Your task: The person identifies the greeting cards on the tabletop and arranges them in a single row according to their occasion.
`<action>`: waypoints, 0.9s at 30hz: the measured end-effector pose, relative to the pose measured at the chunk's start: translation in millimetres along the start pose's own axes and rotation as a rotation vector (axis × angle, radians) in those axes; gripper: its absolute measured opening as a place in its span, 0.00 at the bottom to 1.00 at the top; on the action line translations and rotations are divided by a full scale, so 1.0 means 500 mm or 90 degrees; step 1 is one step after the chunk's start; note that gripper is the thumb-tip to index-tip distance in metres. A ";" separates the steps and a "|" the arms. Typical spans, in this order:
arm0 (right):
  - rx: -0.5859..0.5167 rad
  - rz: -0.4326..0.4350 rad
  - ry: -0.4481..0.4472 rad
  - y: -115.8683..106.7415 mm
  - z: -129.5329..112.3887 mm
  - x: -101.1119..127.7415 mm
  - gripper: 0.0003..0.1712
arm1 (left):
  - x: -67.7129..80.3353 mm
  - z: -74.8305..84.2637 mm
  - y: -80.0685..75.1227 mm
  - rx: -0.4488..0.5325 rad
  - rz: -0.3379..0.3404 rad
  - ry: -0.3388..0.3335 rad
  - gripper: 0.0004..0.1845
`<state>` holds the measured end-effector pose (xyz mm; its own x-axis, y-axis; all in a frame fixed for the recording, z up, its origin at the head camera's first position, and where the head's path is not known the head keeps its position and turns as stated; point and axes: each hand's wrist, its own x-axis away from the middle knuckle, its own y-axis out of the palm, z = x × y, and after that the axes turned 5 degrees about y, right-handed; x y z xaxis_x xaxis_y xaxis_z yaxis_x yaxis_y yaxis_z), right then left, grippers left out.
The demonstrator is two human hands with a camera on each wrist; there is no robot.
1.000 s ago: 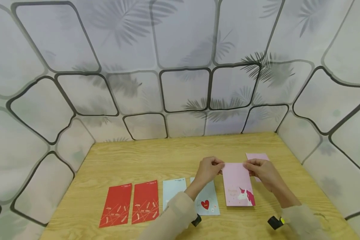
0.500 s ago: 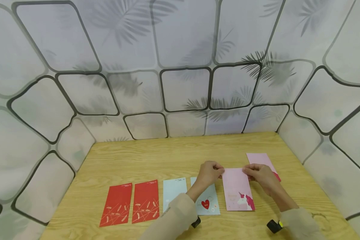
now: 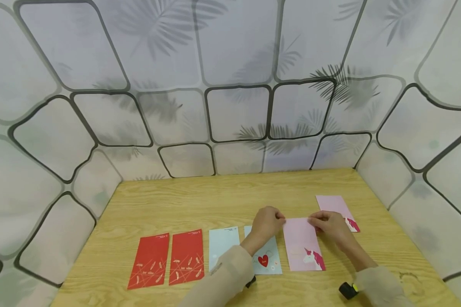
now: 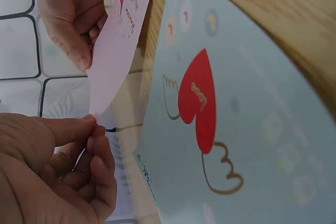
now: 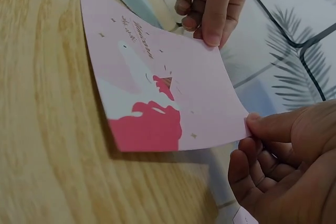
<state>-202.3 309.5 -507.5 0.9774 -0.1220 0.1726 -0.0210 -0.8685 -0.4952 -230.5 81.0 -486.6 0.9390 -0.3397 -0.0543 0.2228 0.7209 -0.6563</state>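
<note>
A pink card with a unicorn (image 3: 301,243) is held by both hands at its two far corners. My left hand (image 3: 266,224) pinches the far left corner between thumb and forefinger. The far right corner is pinched by my right hand (image 3: 333,228). In the right wrist view the card (image 5: 157,87) bends, its far edge raised and its near edge low over the wood. Left of it lies a light blue card with a red heart (image 3: 264,261), partly hidden by my left forearm. A second pink unicorn card (image 3: 332,203) lies behind my right hand.
Two red cards (image 3: 150,260) lie side by side on the wooden table (image 3: 199,196) at the left. Between them and the heart card is another light blue card (image 3: 223,239), partly covered by my sleeve. A patterned curtain (image 3: 238,115) surrounds the table at the back and sides.
The held pink card has come down and toward me, with both hands moving along. More of the second pink card shows behind my right hand.
</note>
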 end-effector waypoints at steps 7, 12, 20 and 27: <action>0.038 0.018 -0.020 0.010 0.007 -0.004 0.12 | -0.003 0.002 0.002 -0.135 -0.003 0.032 0.07; 0.059 0.027 -0.029 0.017 0.013 -0.010 0.10 | -0.009 -0.002 0.007 -0.169 -0.001 0.028 0.09; 0.095 0.022 -0.046 0.021 0.017 -0.013 0.09 | -0.021 -0.012 0.018 -0.229 -0.006 0.025 0.07; 0.140 0.024 -0.084 0.026 0.017 -0.014 0.07 | -0.025 -0.015 0.025 -0.287 -0.003 0.023 0.06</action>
<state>-207.4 302.9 -522.4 0.9961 -0.0760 0.0451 -0.0258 -0.7379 -0.6744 -241.3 89.7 -499.6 0.9268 -0.3689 -0.0709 0.0837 0.3868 -0.9184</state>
